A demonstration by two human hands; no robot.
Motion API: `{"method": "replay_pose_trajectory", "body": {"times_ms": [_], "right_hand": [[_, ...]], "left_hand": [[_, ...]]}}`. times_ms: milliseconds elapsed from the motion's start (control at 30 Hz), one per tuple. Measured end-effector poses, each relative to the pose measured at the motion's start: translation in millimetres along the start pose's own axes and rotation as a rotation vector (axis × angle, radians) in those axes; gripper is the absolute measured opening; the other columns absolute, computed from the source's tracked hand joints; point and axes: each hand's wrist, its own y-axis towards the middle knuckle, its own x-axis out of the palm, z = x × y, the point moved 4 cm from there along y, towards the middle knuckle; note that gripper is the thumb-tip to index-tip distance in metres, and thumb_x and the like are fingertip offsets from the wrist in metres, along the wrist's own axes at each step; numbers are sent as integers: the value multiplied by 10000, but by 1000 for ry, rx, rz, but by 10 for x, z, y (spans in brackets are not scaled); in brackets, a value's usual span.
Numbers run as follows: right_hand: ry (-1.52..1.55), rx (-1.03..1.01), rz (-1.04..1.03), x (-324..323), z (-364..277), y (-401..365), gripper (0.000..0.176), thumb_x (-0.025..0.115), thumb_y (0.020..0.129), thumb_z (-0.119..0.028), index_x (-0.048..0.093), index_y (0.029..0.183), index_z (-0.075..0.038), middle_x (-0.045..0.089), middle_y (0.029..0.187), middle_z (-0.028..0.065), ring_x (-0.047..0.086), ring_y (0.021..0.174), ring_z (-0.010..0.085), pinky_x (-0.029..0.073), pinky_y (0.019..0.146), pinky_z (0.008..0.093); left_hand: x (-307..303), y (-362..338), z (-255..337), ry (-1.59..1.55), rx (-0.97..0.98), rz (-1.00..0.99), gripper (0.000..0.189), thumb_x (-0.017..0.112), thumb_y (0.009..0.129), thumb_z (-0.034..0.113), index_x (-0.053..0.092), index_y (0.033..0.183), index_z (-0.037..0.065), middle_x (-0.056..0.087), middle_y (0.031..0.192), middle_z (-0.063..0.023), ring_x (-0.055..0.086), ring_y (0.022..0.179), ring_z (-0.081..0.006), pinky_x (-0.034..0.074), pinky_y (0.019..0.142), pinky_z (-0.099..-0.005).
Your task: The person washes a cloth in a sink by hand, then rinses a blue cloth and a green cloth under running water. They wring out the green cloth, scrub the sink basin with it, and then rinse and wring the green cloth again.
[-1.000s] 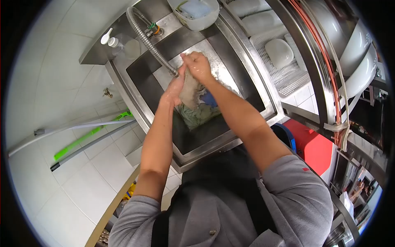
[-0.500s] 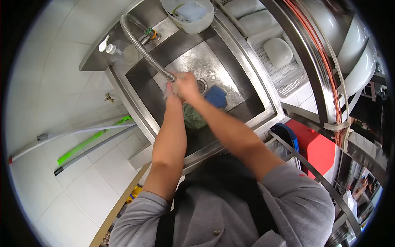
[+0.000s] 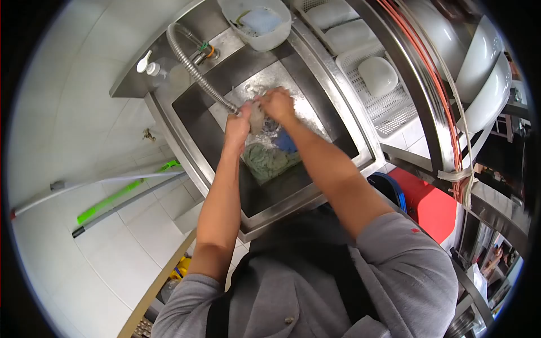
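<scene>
in the sink (image 3: 197,119), beige cloth (image 3: 257,121) runs from hands (image 3: 237,130) (image 3: 278,106) toward wearer

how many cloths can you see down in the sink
3 in view: the green cloth toward the near side of the sink, the blue cloth beside it, and the beige cloth between the left hand and right hand. More may be hidden.

Commercial kitchen, steel sink (image 3: 262,217), stacked bowls (image 3: 486,84)

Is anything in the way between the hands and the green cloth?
Yes, a pale cloth is between the left hand, the right hand and the green cloth. The blue cloth is beside the green one.
</scene>
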Motion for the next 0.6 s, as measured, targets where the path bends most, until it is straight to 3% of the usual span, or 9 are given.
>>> {"method": "replay_pose_trajectory", "body": {"times_ms": [100, 167, 233, 300, 367, 433, 500, 567, 600], "right_hand": [[276, 124, -115, -163, 152, 62, 557, 659, 804, -510, 640, 1108, -44, 560, 1231, 175, 550, 1109, 345, 408, 972, 384], [786, 28, -563, -116, -50, -187, 496, 700, 792, -448, 646, 1065, -37, 584, 1191, 166, 545, 1111, 338, 409, 974, 384], [608, -87, -620, -137, -244, -214, 455, 733, 769, -377, 647, 1041, -22, 583, 1186, 190, 535, 1134, 336, 420, 964, 385], [-118, -339, -580, -32, -335, -104, 409, 744, 736, -277, 655, 1046, -25, 604, 1154, 208, 534, 1147, 350, 443, 940, 387], [-309, -259, -615, 4, -513, 9, 349, 710, 727, -194, 668, 1037, -39, 628, 1118, 209, 543, 1148, 357, 442, 945, 403], [-651, -319, -967, 194, -603, 42, 297, 667, 753, -181, 675, 1019, -48, 632, 1113, 206, 560, 1129, 354, 450, 937, 423], [-623, -482, -976, 242, -716, -66, 273, 611, 768, -125, 603, 1016, -11, 625, 1000, 245, 630, 916, 404, 504, 822, 480], [-441, -472, -809, 321, -749, -102, 279, 578, 794, -171, 595, 1063, -98, 624, 992, 241, 632, 923, 389, 507, 804, 476], [-434, -777, -919, 183, -920, -172, 266, 564, 810, -217, 612, 1069, -177, 620, 993, 241, 631, 893, 393, 510, 776, 479]], "left_hand": [[-29, 59, 135, 423, 215, -6, 468, 656, 856, 366, 645, 1026, -70, 670, 956, -124, 619, 853, -179, 480, 739, -320], [28, -109, 433, 301, 227, -78, 387, 683, 851, 310, 668, 957, -62, 671, 876, -84, 606, 790, -145, 476, 718, -303], [10, -32, 496, 24, 252, -92, 301, 682, 856, 243, 680, 908, -53, 672, 824, -49, 598, 728, -133, 470, 674, -285], [-93, -26, 400, -34, 206, -55, 251, 677, 859, 198, 677, 900, -49, 668, 822, -30, 588, 701, -124, 460, 634, -270], [-436, 139, 111, -297, 207, 81, 220, 673, 851, 154, 672, 861, -66, 674, 828, -43, 574, 697, -107, 452, 619, -278], [-721, 225, -164, -6, 84, 183, 339, 731, 783, 175, 639, 978, -86, 685, 908, -98, 629, 781, -162, 484, 696, -297], [-777, 317, -472, 1271, -109, -54, 601, 781, 710, 233, 555, 1167, -84, 668, 1021, -160, 646, 953, -233, 496, 821, -317], [-787, 250, -679, 1141, 21, -138, 830, 825, 639, 300, 460, 1300, -45, 642, 1093, -179, 607, 1088, -283, 466, 928, -326], [-657, 146, -618, 935, 79, -263, 788, 822, 655, 304, 487, 1284, -34, 645, 1097, -158, 605, 1080, -254, 466, 921, -321]]}}
